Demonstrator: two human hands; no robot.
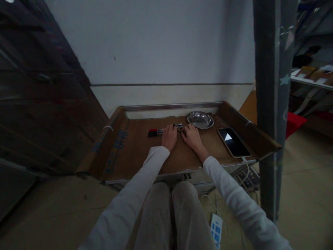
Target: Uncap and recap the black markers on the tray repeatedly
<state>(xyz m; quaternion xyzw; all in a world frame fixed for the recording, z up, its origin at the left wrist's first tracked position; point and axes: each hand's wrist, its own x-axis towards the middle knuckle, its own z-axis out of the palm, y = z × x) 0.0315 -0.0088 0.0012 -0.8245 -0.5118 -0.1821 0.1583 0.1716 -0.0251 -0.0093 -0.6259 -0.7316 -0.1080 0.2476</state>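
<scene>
Left hand [169, 136] palm-down on pens [156, 132], right hand [191, 136] flat beside, grips unclear, steel dish [200, 119], lit phone [233, 141], cardboard tray [135, 152] with unreadable blue writing.

— Where does the head view look from?
— From above the seated person's lap, facing forward and down at the cardboard-lined tray [135, 152] against the wall.
— How near?
— The tray's near edge sits just past the knees; its far edge is mid-picture, hands at centre
</scene>
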